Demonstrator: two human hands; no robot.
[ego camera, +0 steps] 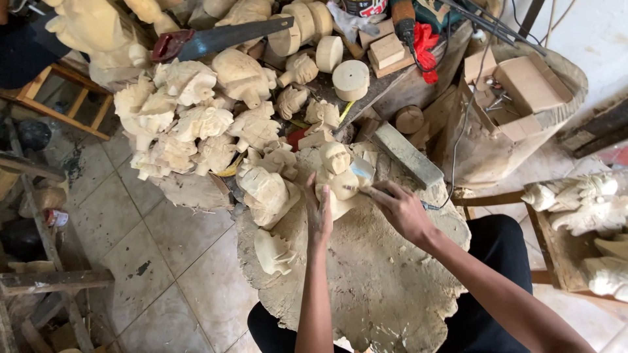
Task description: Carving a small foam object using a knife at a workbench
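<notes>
A pale wooden carving (341, 186) lies on a big rough stump block (386, 281) in front of me. My left hand (318, 212) presses on the carving's lower left side and holds it down. My right hand (400, 209) grips a slim carving tool (362, 190), whose tip rests against the carving's right side. More half-carved pale figures (265, 193) lie on the block to the left of my left hand.
A heap of pale carved figures (190, 121) fills the area behind the block. A handsaw (222, 38), round wood discs (350, 78), a grey sharpening stone (407, 155) and a box of blocks (523, 91) lie beyond. More carvings (582, 202) sit at right; tiled floor (157, 261) at left.
</notes>
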